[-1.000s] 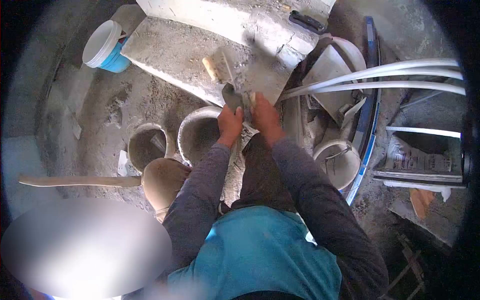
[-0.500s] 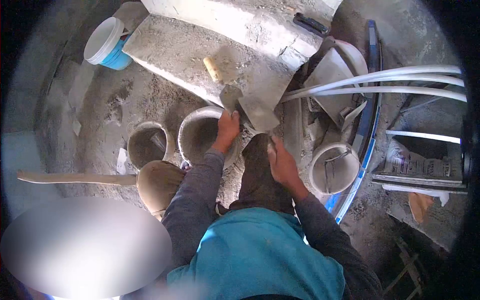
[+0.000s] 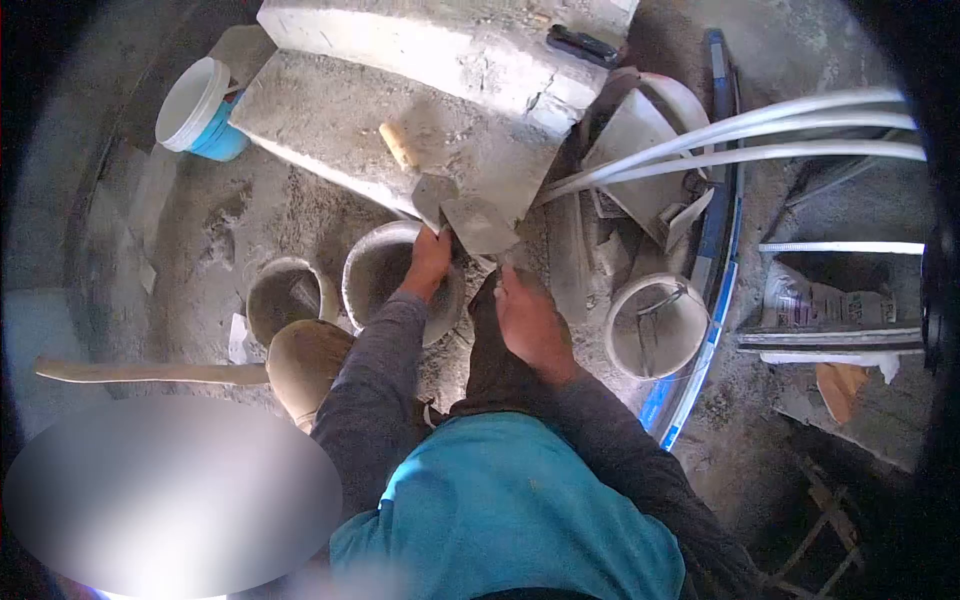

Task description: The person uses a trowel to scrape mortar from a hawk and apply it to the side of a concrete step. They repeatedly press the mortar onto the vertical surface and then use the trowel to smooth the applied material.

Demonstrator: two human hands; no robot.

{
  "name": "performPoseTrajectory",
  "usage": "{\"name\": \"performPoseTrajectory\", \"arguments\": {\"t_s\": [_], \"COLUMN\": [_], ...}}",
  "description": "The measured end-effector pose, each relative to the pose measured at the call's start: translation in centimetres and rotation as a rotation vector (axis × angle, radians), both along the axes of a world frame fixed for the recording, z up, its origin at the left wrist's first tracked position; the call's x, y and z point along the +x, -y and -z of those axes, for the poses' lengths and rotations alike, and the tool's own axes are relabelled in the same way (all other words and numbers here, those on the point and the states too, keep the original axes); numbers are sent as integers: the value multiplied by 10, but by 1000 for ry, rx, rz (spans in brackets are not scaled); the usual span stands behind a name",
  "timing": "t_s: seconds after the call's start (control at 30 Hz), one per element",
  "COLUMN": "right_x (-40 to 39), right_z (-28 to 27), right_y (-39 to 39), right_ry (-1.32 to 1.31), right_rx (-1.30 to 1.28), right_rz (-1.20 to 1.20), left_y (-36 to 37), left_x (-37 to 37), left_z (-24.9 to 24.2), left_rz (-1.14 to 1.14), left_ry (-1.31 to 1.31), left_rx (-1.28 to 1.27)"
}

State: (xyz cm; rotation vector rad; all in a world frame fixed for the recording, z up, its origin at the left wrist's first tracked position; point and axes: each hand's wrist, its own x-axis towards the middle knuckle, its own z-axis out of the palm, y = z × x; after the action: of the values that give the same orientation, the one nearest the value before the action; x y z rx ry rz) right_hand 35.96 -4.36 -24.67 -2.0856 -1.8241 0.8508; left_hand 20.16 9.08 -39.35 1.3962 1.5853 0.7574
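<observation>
My left hand (image 3: 428,262) is closed at the blade end of a trowel with a pale wooden handle (image 3: 398,146). That handle points away from me, over the concrete step (image 3: 330,125). In my closed right hand (image 3: 532,322) is a second trowel (image 3: 480,225), its flat grey blade overlapping the edge of the first blade. Its grip is mostly hidden by my fingers. Below my left hand stands a large round bucket (image 3: 352,270) with a mortar-coated rim, and a smaller dirty bucket (image 3: 255,300) is left of it.
A white-and-blue pail (image 3: 212,130) lies tilted at the upper left. White pipes (image 3: 760,135) cross the right side above a wire-handled bucket (image 3: 612,325) and a blue-and-white strip (image 3: 700,340). A wooden shaft (image 3: 150,373) extends leftward beside my shoe (image 3: 310,365).
My right hand has moved a little left, bringing its trowel blade further over the other one. My left hand keeps its place by the large bucket. The whole view has shifted slightly.
</observation>
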Motion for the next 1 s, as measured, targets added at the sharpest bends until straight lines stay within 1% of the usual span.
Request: {"name": "performPoseTrajectory", "arguments": {"t_s": [0.03, 0.07, 0.1, 0.13, 0.17, 0.2, 0.23, 0.27, 0.3, 0.37, 0.4, 0.47, 0.5, 0.53, 0.57, 0.6, 0.63, 0.67, 0.7, 0.73, 0.77, 0.8, 0.83, 0.87, 0.9, 0.93, 0.97, 1.0], "right_x": [-2, -5, -10, -16, -19, -19, -18, -18, -17, -12, -8, -1, -5, -9, -12, -14, -15, -16, -12, -5, -3, -4, -5, -6, -8, -10, -10, -9], "right_z": [7, 11, 1, -9, -17, -14, -4, 5, 14, 28, 31, 35, 20, 5, -7, -9, -12, -13, -7, 6, 15, 20, 24, 27, 23, 13, 1, -8], "right_y": [0, -2, -10, -18, -28, -31, -29, -27, -21, -2, 2, 9, 5, -11, -23, -25, -28, -28, -20, -10, -4, -5, -6, -4, -7, -20, -32, -35], "right_ry": [-14, -30, -33, -62, -94, -106, -144, -178, -183, 19, 22, 171, 168, 77, -14, -15, -65, -115, -112, -94, -78, -77, -10, 54, 52, -45, -142, -142], "right_rx": [56, 116, 130, 49, -19, -2, 29, 56, 59, 126, 116, 546, 528, 228, -61, -53, -86, -128, -130, -13, 97, 88, 121, 152, 137, 25, -74, -61], "right_rz": [4, 12, 27, 79, 128, 134, 136, 135, 131, 73, 60, -44, -45, -17, 11, 13, 44, 73, 72, 34, -8, -19, -8, 15, 25, 51, 74, 77], "left_y": [0, -3, -7, -6, -8, -5, -1, -2, -5, -12, -16, -26, -20, -20, -17, -9, -8, -7, -4, -4, -6, -10, -12, -9, -5, -6, -6, -5], "left_x": [-1, -3, 0, 3, 8, 11, 10, 5, 1, -3, -6, -9, -10, -14, -9, -2, 4, 8, 10, 11, 6, -1, -5, -5, -1, 3, 6, 6], "left_z": [5, 9, 2, -4, -24, -46, -58, -33, -28, -11, 10, 52, 56, 57, 30, -9, -37, -47, -50, -52, -35, -4, 14, 5, -18, -33, -35, -38], "left_rz": [10, -2, -11, 8, 22, 19, 11, -3, -7, 124, 112, 41, 17, 72, 75, 37, 2, 6, -38, -83, -90, -13, 69, 72, 23, -26, -15, -30], "left_ry": [-2, 76, 153, 235, 226, 230, 229, 383, 379, -84, -80, -26, -4, 89, 89, 213, 339, 340, 270, 200, 202, 90, -25, -27, 191, 411, 411, 433], "left_rx": [6, -91, -186, -112, -91, -144, -209, -223, -219, -49, -60, -65, -72, -120, -115, -211, -301, -296, -309, -321, -328, -186, -43, -55, -219, -370, -361, -342]}}
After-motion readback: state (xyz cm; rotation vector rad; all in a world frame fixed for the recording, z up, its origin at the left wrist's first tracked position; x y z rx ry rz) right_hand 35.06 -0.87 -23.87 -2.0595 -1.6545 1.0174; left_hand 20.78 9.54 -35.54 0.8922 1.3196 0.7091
